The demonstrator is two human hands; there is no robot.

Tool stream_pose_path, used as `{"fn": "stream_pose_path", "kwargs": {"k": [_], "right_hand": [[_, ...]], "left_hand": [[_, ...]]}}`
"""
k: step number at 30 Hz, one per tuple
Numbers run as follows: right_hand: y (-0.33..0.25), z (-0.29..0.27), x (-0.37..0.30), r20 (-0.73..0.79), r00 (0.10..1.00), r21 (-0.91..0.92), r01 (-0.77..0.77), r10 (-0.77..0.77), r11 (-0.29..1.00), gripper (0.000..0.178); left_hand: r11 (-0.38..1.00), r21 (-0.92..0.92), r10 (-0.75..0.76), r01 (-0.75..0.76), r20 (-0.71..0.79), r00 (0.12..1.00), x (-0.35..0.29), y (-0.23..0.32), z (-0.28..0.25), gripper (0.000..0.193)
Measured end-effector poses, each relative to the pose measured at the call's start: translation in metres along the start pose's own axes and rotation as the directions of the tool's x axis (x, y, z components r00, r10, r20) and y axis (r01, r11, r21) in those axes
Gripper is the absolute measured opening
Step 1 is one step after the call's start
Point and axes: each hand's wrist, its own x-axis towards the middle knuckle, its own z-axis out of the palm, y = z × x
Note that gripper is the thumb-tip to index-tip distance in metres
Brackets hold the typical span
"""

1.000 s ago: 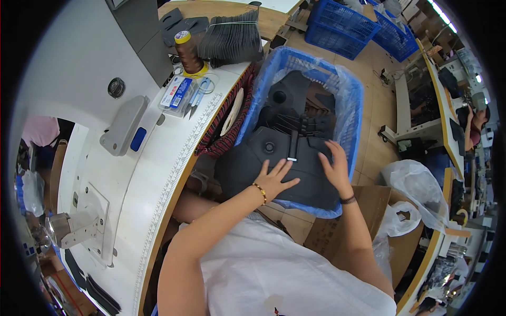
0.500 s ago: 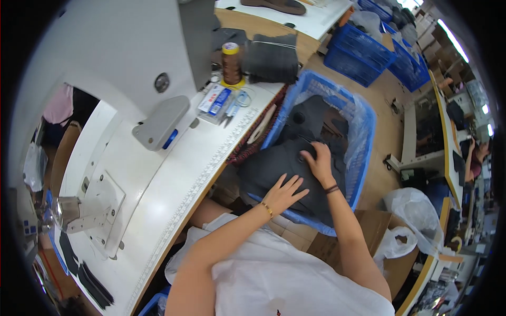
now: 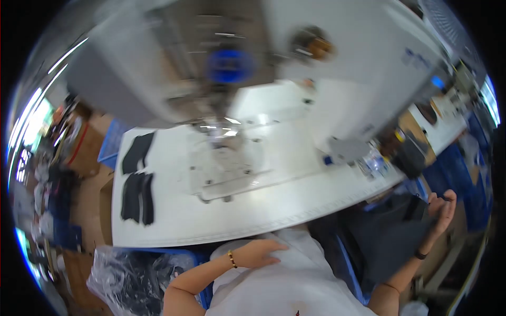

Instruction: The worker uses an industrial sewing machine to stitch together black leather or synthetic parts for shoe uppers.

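Dark sheet [image 3: 383,239]: probably light, limp; grip edges. Left hand [image 3: 258,254]: loosely open, seemingly empty. Right hand [image 3: 441,209]: half-curled (hold unclear).

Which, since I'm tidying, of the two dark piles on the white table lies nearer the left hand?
The front pile, toward the near edge of the white table; the back pile lies farther from the left hand.
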Motion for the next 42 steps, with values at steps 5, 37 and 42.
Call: {"fn": "stream_pose_path", "kwargs": {"k": [5,37,42], "right_hand": [[0.043,0.107,0.070,0.441,0.874,0.522,-0.066,-0.203,0.850,0.018],[0.140,0.298,0.019,0.690,0.700,-0.346,0.099,0.182,0.933,0.032],[0.153,0.289,0.012,0.674,0.692,-0.385,0.030,0.258,0.923,0.030]], "left_hand": [[0.951,0.133,-0.284,0.279,0.018,0.959,-0.082,-0.074,0.025,0.048],[0.381,-0.185,-0.447,0.906,-0.894,0.006,-0.265,-0.103,-0.260,0.111],[0.220,-0.218,-0.392,0.951,-0.912,-0.119,-0.235,-0.153,-0.352,0.120]]}}
